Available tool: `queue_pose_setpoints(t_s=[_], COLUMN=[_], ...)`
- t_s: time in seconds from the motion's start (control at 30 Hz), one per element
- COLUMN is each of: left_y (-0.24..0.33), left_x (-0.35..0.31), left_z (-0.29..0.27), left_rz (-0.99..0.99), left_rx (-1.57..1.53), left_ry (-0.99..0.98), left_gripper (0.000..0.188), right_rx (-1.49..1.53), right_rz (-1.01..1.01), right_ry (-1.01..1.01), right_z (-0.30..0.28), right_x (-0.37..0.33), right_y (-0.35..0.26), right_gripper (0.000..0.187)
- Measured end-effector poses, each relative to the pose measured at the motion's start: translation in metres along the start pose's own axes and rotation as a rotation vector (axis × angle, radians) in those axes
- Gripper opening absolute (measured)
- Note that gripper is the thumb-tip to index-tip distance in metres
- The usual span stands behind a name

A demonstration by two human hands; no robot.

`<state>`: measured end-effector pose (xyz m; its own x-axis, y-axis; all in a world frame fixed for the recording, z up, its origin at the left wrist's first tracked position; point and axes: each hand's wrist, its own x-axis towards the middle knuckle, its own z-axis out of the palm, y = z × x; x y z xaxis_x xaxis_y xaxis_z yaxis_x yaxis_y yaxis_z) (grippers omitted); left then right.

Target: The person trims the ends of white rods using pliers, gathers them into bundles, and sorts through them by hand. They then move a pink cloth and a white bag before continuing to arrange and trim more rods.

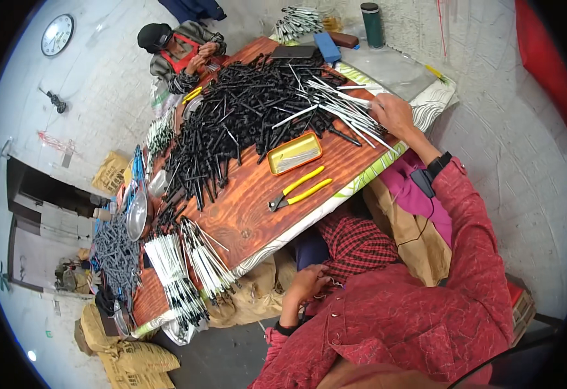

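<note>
At lower centre, the left hand [306, 285] is resting by the lap, its grip loosely curled on nothing. At upper right, the right hand [392, 113] is reaching onto the white rods [348, 110] on the tabletop [244, 214]; whether its fingers are closing, I cannot tell. Better to be gathering few rods, aligned.

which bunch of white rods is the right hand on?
The loose fan of white rods at the table's far right edge, under the right hand; the other bundles lie at the opposite end.
</note>
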<state>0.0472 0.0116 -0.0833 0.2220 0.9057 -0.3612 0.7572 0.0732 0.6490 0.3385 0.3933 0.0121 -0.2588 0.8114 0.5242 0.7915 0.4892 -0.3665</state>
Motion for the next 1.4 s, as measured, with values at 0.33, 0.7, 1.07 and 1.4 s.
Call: queue_pose_setpoints(t_s=[0.33,0.7,1.07,1.4], left_y=[0.015,0.084,0.049,0.043], left_x=[-0.004,0.014,0.017,0.018], left_z=[-0.016,-0.109,-0.11,-0.111], left_rz=[0.01,0.294,0.34,0.449], left_rx=[-0.048,-1.224,-1.457,-1.618], left_ry=[0.026,0.826,0.873,0.804], left_gripper=[0.035,0.045,0.025,0.023], right_rx=[0.677,0.875,1.251,1.716], right_rz=[0.224,-0.147,0.075,0.655], right_ry=[0.037,-0.516,-0.86,-1.609], right_z=[-0.023,-0.052,-0.016,-0.01], right_x=[0.003,-0.088,-0.164,-0.172], right_y=[-0.024,-0.145,-0.187,-0.185], right_gripper=[0.024,0.014,0.028,0.035])
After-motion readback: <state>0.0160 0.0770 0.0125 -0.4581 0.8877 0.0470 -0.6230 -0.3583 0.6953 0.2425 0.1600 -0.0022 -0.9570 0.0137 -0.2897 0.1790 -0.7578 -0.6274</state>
